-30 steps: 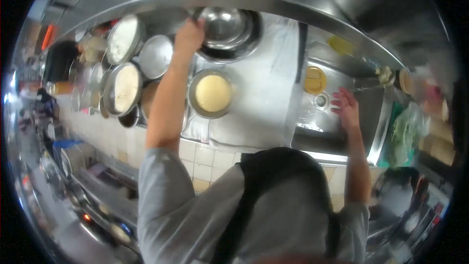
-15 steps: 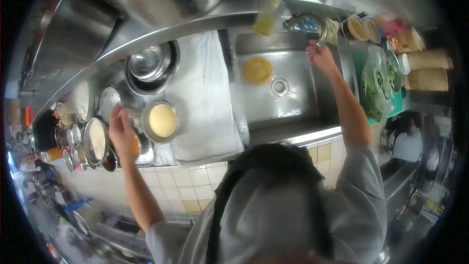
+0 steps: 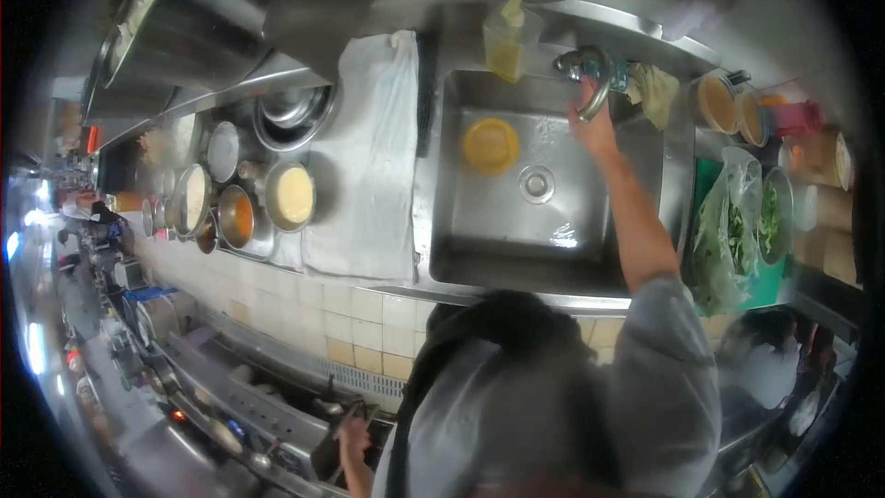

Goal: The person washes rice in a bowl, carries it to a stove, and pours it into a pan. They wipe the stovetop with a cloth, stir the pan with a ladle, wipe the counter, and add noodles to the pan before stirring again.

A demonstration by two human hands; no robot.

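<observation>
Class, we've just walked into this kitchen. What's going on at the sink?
A person in a grey top stands at a stainless-steel sink. Their right hand reaches to the curved metal tap, fingers at its spout. A round yellow plastic lid lies in the basin. Their left hand is low down, seemingly on a dark utensil. A round metal bowl of yellow sauce sits beside a white cloth.

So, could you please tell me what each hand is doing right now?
Left hand: down by the stove, grip cannot be told.
Right hand: closed on the faucet.
</observation>
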